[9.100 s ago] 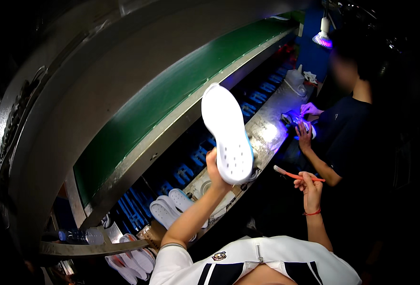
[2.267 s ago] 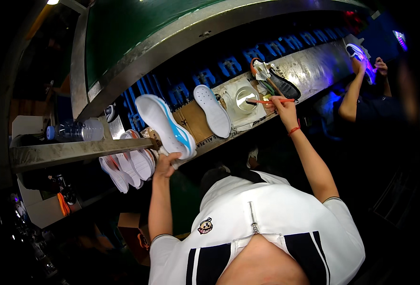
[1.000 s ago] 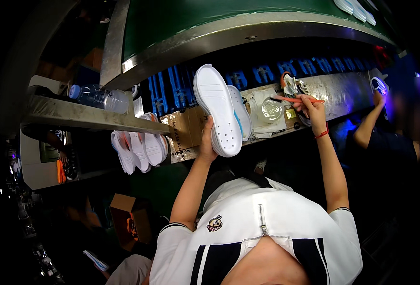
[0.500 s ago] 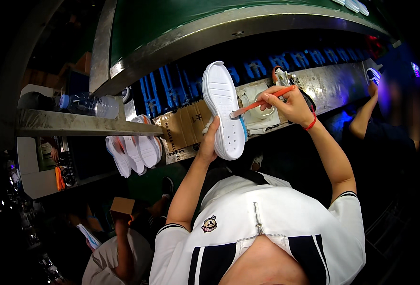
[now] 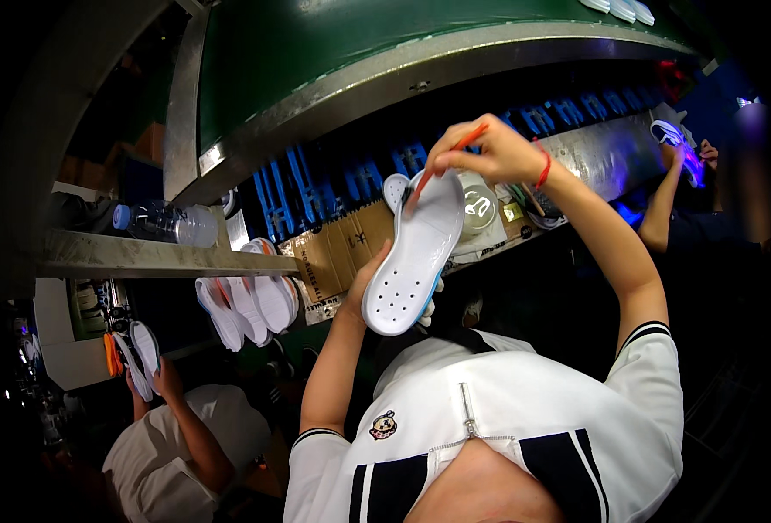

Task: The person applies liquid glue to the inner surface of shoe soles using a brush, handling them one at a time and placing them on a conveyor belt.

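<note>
A white shoe sole (image 5: 413,253) is held up in front of the chest, its perforated face turned toward the camera and its toe end pointing up toward the desk (image 5: 577,166). It is gripped from behind and below by the left hand (image 5: 370,288), whose fingers are clamped on its lower left edge. At the upper end of the sole, a thin orange-handled brush (image 5: 442,157) is pinched in the right hand (image 5: 481,152), the fingers closed together on the handle, and its tip is laid on the sole's surface near the toe. A red band (image 5: 542,166) is worn on the right wrist.

For the brushing to be done well, the sole is best kept steady and tilted so that its whole face can be seen, and the brush is best drawn in even strokes along the rim, with care that no patch is missed and nothing is smeared over the edge onto the left fingers.

Just beyond the hands, a round white container (image 5: 477,209) and pieces of brown cardboard (image 5: 337,257) are seen on the desk. Further left, more white soles (image 5: 246,305) are hung under a metal shelf (image 5: 159,257), on which a clear plastic bottle (image 5: 163,222) is laid. Behind these, blue racks (image 5: 316,179) and a green conveyor belt (image 5: 385,44) are seen. At the far right, a sole is handled by another person (image 5: 682,183); a third person (image 5: 167,436) is seen at the lower left.
</note>
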`<state>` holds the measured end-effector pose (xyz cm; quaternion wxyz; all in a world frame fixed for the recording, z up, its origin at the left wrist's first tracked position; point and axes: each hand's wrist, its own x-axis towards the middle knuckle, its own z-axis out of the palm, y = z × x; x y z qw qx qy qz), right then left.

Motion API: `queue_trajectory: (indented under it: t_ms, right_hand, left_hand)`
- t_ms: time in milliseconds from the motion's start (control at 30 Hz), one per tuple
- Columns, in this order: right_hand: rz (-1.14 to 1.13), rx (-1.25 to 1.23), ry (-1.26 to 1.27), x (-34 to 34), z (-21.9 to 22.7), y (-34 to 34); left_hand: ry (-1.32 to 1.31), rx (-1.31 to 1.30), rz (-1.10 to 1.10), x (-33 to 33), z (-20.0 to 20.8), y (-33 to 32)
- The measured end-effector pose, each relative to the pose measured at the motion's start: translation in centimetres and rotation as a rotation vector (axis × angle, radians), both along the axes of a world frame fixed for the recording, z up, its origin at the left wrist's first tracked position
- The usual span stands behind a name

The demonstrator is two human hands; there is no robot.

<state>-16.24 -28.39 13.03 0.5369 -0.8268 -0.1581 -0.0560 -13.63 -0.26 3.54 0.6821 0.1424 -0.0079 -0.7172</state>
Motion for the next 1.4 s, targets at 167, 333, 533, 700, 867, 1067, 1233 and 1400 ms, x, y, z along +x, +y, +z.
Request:
queue_trajectory:
  t_ms: [167, 333, 533, 700, 867, 1067, 1233, 1400]
  right_hand:
    - [0.220, -0.034, 0.049, -1.3, -1.1, 5.6]
    - [-0.238, 0.328, 0.374, -2.4, -2.8, 1.7]
    - [-0.509, 0.416, 0.163, -3.4, -3.7, -2.3]
    - [-0.550, 0.400, 0.191, -3.9, -3.6, -3.1]
    - [-0.534, 0.458, 0.112, -5.7, -1.7, -0.9]
    - [-0.442, 0.495, 0.080, -6.4, -3.6, 5.7]
    - [-0.528, 0.274, 0.051, -6.3, -5.0, 4.1]
    - [-0.523, 0.289, 0.076, -6.7, -4.4, 2.9]
  left_hand:
    - [-0.240, 0.192, 0.254, 0.3, -1.2, -0.2]
    - [-0.082, 0.033, 0.194, -0.4, -1.0, 0.2]
    - [0.092, -0.027, 0.174, -1.1, 0.4, -0.4]
    - [0.018, -0.153, 0.085, -1.3, 1.3, -1.5]
    - [-0.145, 0.122, 0.562, -0.4, -0.2, -0.3]
    - [-0.522, 0.376, 0.532, -0.4, -0.5, -1.1]
    - [-0.684, 0.371, 0.626, -0.7, -0.7, -0.7]
    - [-0.713, 0.376, 0.627, -0.5, -0.9, -0.3]
